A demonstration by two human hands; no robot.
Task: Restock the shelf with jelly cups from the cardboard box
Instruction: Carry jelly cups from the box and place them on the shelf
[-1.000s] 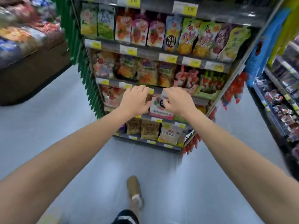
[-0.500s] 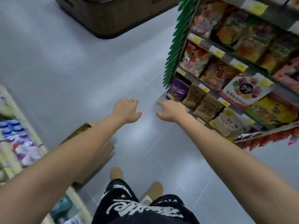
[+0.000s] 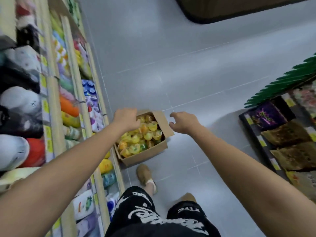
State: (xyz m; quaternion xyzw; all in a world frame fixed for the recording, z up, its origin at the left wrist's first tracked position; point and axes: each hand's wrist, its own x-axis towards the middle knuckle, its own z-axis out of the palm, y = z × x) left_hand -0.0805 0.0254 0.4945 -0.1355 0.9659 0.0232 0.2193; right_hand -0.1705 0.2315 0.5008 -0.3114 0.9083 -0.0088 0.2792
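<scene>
Now | open brown cardboard box (image 3: 145, 155) sits on the grey floor (image 3: 171, 65) by the feet (image 3: 145, 175), easy to reach | small yellow and orange jelly cups (image 3: 142, 136) fill it | left hand (image 3: 127, 118) dips over them, grip hidden, cannot tell | right hand (image 3: 183, 122) loose, empty, beside box.

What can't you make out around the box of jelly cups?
Head view only:
Left hand: its fingers are hidden behind its own back; a grip is unclear.
Jelly cups: labels blurred; the left forearm covers some.
Cardboard box: depth of stock hidden by the top cups.
</scene>
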